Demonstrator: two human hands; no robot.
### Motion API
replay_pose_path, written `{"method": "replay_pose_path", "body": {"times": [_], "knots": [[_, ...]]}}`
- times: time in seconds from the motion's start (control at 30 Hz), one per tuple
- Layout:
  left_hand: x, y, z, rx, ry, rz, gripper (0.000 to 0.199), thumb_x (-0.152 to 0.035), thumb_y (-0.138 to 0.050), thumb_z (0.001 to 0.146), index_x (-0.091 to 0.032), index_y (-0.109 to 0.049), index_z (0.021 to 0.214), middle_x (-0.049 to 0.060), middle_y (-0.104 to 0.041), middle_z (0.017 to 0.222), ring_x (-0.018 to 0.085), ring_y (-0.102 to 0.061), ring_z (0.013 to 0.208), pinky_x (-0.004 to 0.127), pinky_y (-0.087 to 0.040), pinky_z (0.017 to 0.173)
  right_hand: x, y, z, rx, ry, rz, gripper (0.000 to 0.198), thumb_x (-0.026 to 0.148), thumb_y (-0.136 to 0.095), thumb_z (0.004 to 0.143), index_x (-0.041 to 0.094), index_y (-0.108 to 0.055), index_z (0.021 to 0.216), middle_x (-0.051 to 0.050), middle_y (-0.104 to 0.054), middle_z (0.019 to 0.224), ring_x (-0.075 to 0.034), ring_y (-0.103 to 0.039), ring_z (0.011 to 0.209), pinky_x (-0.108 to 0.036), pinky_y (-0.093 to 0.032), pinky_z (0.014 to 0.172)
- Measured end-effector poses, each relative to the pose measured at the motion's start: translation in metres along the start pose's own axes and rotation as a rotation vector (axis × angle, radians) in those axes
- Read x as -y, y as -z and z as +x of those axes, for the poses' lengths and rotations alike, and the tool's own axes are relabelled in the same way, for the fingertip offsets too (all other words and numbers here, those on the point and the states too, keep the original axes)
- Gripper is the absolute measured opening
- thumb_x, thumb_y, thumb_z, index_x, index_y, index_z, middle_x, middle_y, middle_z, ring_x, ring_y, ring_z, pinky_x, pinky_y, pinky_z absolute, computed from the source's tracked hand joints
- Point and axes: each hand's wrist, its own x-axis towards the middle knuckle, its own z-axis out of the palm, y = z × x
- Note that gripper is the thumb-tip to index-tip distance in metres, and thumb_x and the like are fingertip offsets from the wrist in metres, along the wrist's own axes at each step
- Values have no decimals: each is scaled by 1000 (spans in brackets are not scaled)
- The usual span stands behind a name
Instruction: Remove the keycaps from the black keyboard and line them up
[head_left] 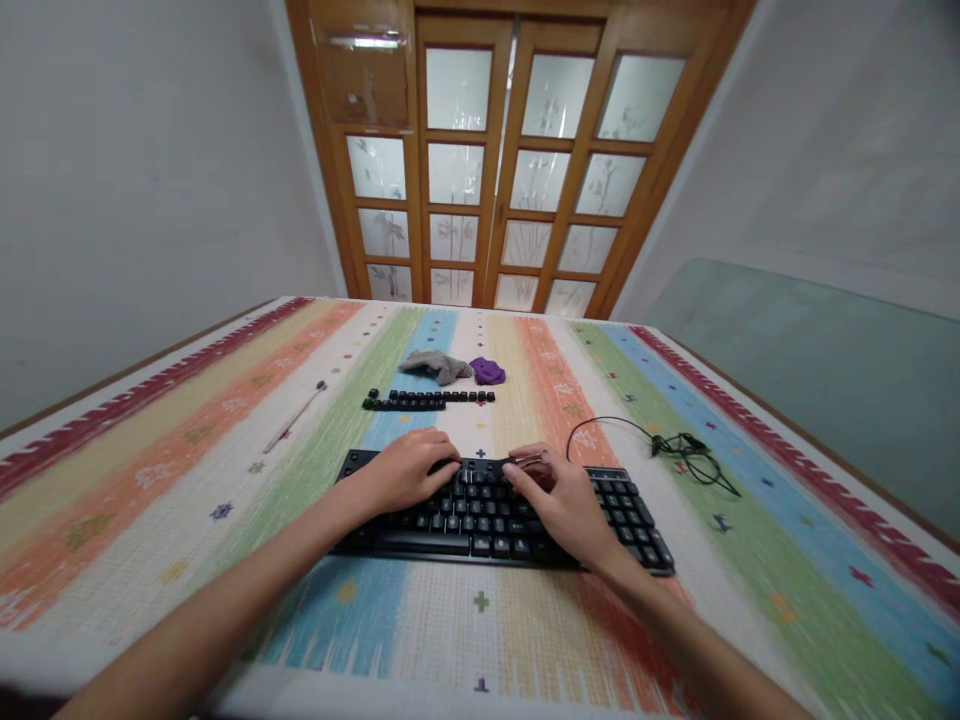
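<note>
A black keyboard (480,545) lies across the striped tablecloth in front of me. My left hand (409,470) rests over its upper left part, fingers curled and thumb close to the index finger at the upper rows. Whatever is between those fingertips is hidden. At the upper edge, right of the middle, my right hand (564,500) has thumb and fingers brought together around something small and dark, too unclear to name. Beyond the keyboard, loose black keycaps (409,404) lie in two rows, with a single keycap (373,393) at their left end.
A grey cloth (435,367) and a purple cloth (487,371) lie behind the keycaps. Left of them is a thin stick-like brush (296,415) with a dark tip. The keyboard's cable (694,460) is bundled at the right. Walls and wooden glazed doors (487,160) surround the table.
</note>
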Motion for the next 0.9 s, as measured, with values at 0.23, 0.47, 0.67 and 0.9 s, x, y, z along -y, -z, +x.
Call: {"method": "replay_pose_path", "body": {"times": [0.23,0.47,0.67,0.9], "knots": [[-6,-8,-14,-19,34,-56,18,-18,-50,93,-17,-68,96,8,-66,97,22,-60,94,36,-49,85,7,-9,10,17,4,17,24,43,-60,90,19,-58,92,-4,-72,76,-20,-70,69,-32,-53,65],[-9,-15,-20,-64,60,-72,18,-16,-51,93,-17,-68,96,8,-64,101,22,-60,98,36,-49,89,13,-21,17,51,15,-5,16,37,-56,92,21,-54,93,-4,-72,75,-20,-70,65,-30,-52,60],[-14,-19,-23,-103,65,-46,18,-18,-48,95,-17,-66,93,9,-63,98,23,-59,95,37,-51,87,28,-38,10,112,239,-235,17,32,-54,94,22,-57,80,-4,-70,71,-20,-66,65,-30,-47,63],[-15,-22,-26,-101,77,-7,11,-14,-53,90,-17,-64,89,8,-62,99,23,-57,98,38,-51,88,35,-47,19,297,356,-499,18,23,-46,98,19,-58,111,-9,-73,88,-21,-67,73,-29,-44,65]]}}
